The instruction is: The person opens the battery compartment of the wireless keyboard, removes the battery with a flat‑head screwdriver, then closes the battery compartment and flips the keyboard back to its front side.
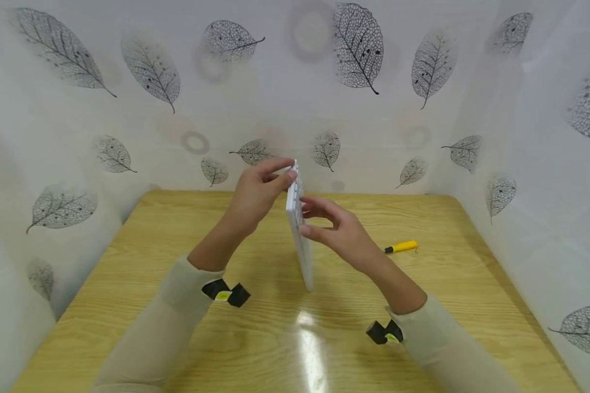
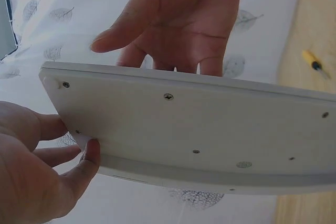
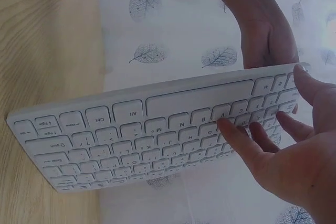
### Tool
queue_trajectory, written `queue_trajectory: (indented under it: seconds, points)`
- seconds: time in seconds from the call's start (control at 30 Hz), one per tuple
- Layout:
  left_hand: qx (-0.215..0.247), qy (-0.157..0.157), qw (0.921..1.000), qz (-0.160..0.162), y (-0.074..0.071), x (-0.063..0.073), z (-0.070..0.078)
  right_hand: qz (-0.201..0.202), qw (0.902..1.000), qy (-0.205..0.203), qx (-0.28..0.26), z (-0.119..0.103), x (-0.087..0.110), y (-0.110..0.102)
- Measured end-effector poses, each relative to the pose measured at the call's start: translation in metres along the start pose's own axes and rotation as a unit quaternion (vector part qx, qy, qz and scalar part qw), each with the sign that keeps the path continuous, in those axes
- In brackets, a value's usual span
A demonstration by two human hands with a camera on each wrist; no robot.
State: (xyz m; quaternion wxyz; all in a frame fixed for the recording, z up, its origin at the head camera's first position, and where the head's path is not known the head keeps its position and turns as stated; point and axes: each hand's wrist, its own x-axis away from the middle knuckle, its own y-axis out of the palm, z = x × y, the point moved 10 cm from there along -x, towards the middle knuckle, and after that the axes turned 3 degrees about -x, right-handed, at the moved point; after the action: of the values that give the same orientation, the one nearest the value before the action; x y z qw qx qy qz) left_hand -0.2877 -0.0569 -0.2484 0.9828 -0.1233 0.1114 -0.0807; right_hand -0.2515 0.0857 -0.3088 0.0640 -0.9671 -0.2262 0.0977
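Observation:
A white keyboard (image 1: 300, 240) is held up on edge over the table, its long side running away from the head camera. My left hand (image 1: 253, 194) grips its upper far end, thumb on one face and fingers on the other. In the left wrist view, the left hand (image 2: 47, 166) pinches the corner of the white back, which has several small screws (image 2: 168, 97). My right hand (image 1: 341, 232) is on the key side with fingers spread. In the right wrist view, the fingertips of this right hand (image 3: 283, 150) touch the keys (image 3: 178, 121) near the space bar.
On the wooden table (image 1: 142, 273), right of the hands, lies a small yellow-handled screwdriver (image 1: 401, 246) with a black collar. White cloth with a leaf print (image 1: 275, 109) hangs around the back and sides of the table. Each wrist carries a small black camera.

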Motion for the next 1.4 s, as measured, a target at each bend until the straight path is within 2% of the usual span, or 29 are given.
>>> queue_trajectory:
  seconds: [0.13,0.33,0.57,0.77,1.1,1.4]
  points:
    - [0.007,0.007,1.0,0.002,0.003,-0.001,0.001,0.004,1.0,-0.002,-0.005,0.0,0.001,-0.002]
    - [0.025,0.024,0.9993,-0.014,0.015,-0.007,0.003,0.034,0.9992,-0.023,-0.002,-0.005,0.007,-0.012]
    - [0.029,0.012,0.9987,-0.041,0.029,-0.013,-0.001,0.062,0.9953,-0.072,-0.019,-0.023,0.012,-0.02]
    - [0.043,0.008,0.997,-0.065,0.041,-0.017,-0.004,0.079,0.9921,-0.096,-0.017,-0.036,0.018,-0.026]
    - [0.038,0.043,0.9955,-0.076,0.05,-0.021,-0.002,0.109,0.9885,-0.105,0.01,-0.045,0.025,-0.032]
    - [0.023,0.072,0.9935,-0.084,0.058,-0.02,-0.007,0.122,0.9863,-0.111,0.005,-0.044,0.03,-0.037]
